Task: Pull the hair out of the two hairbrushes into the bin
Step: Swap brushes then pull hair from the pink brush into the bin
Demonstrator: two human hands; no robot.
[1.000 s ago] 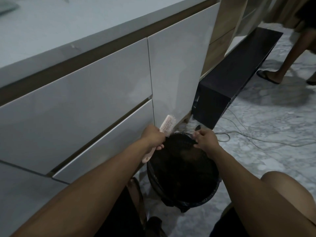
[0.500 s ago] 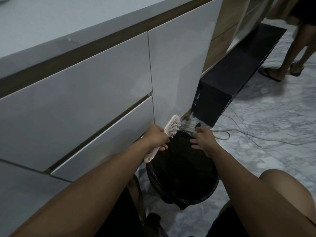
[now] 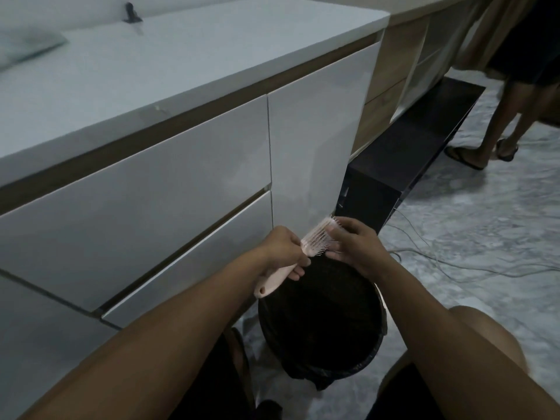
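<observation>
A pink hairbrush (image 3: 315,241) is held over the far rim of a round black bin (image 3: 368,363) lined with a black bag. My left hand (image 3: 283,248) grips the brush by its handle, bristles facing right. My right hand (image 3: 353,241) rests on the bristles at the brush head, fingers curled onto them. Whether hair is pinched in those fingers is too small to tell. A second hairbrush is not in view.
A white cabinet with drawers (image 3: 151,192) stands close on the left of the bin. A low black unit (image 3: 403,159) sits behind it, with cables (image 3: 439,259) trailing over the marble floor. Another person's legs (image 3: 497,128) are at the far right. My knee (image 3: 485,334) is beside the bin.
My right hand left the bin's rim and rose onto the brush bristles. The left hand lifted the brush slightly. The view tilted up, showing more of the counter.
</observation>
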